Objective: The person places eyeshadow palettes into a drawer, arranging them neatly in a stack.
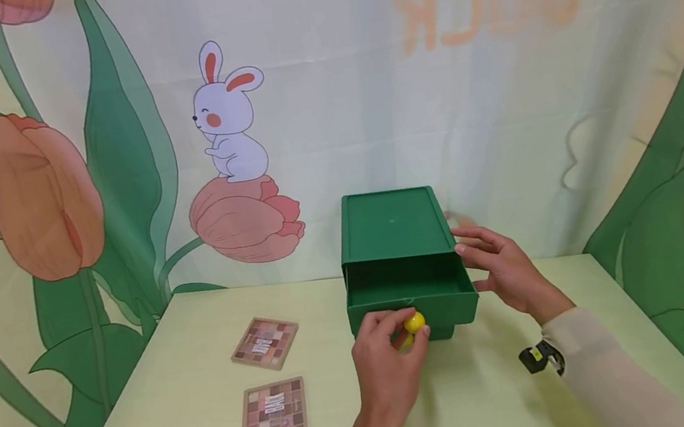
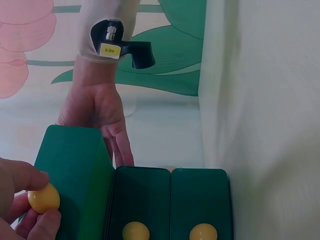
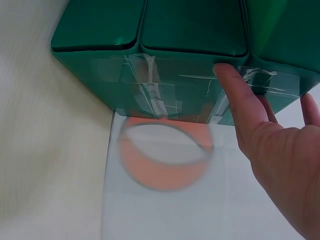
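Observation:
A green drawer cabinet (image 1: pixel 392 224) stands at the back of the table, its top drawer (image 1: pixel 450 309) pulled partway out and only green inner walls showing inside. My left hand (image 1: pixel 388 366) pinches that drawer's round yellow knob (image 2: pixel 44 198) between thumb and fingers. In the left wrist view, two lower drawers with yellow knobs (image 2: pixel 136 231) sit pushed in. My right hand (image 1: pixel 508 274) rests against the cabinet's right side, fingers extended. The right wrist view shows clear tape (image 3: pixel 155 92) along that side, with a fingertip touching near the upper drawers.
Three flat brown palettes (image 1: pixel 273 414) with grids of coloured squares lie in a column on the table's left. A printed curtain (image 1: pixel 328 113) with tulips and a rabbit hangs right behind the cabinet. The pale tabletop (image 1: pixel 166 413) extends to both sides.

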The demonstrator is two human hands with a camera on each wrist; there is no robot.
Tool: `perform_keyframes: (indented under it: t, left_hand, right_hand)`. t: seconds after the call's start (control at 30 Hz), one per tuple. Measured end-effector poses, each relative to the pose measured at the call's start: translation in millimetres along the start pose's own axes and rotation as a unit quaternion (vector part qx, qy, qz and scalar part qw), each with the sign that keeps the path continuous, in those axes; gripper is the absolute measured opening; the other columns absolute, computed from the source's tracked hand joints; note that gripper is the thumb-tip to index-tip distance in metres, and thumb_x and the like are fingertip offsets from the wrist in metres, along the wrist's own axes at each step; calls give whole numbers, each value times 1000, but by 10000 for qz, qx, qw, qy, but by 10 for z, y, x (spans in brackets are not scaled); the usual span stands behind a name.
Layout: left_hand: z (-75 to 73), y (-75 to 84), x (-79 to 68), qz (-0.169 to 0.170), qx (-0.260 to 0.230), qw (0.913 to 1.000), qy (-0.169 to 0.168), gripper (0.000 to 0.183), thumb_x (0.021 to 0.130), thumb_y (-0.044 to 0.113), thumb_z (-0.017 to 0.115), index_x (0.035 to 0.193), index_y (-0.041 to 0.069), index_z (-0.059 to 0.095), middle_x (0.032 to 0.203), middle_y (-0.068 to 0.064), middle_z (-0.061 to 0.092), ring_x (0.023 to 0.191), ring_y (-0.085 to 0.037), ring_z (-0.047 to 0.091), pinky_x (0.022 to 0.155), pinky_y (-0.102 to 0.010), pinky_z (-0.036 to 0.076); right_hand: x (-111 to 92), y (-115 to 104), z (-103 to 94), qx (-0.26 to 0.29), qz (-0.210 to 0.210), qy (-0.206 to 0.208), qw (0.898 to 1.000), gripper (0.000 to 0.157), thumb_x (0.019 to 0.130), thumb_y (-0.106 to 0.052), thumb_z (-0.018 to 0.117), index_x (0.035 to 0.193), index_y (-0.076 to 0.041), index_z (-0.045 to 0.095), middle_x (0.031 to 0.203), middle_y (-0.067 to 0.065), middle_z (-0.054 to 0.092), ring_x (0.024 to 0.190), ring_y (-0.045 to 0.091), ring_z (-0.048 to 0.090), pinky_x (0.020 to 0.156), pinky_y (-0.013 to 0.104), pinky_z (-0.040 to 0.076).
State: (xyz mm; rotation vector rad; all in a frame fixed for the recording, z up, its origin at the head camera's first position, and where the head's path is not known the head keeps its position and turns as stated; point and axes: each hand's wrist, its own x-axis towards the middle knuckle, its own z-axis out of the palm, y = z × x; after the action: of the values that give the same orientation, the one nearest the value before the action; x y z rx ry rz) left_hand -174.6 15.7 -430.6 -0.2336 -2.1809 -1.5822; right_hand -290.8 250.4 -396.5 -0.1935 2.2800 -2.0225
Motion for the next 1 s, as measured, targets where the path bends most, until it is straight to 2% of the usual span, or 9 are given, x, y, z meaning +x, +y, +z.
perform_keyframes:
  t: [0.37,0.57,1.0]
  left_hand:
    - [-39,35,-163,-97,-124,9999,-67,26,88,11,88,112,10,81,106,1,63,104,-11,67,88,-25,62]
    - [-62,48,-228,-104,-195,9997,-91,24,88,9,87,111,12,81,105,2,63,103,-10,67,87,-24,61]
    - [-114,113,-359,-416,-299,9985,-198,20,88,11,87,108,14,82,102,4,61,99,-7,66,87,-25,62]
  right_hand:
    - [18,16,-7,16,-46,5,10000,62,105,-43,65,159,-19,47,158,18,45,128,35,59,93,60,61]
    - [29,24,-3,-51,5,-35,10000,62,105,-45,64,159,-21,46,160,18,45,135,41,57,94,61,60]
    - [28,8,0,-98,13,-85,9999,63,106,-47,62,160,-21,43,162,20,41,142,50,50,96,62,59]
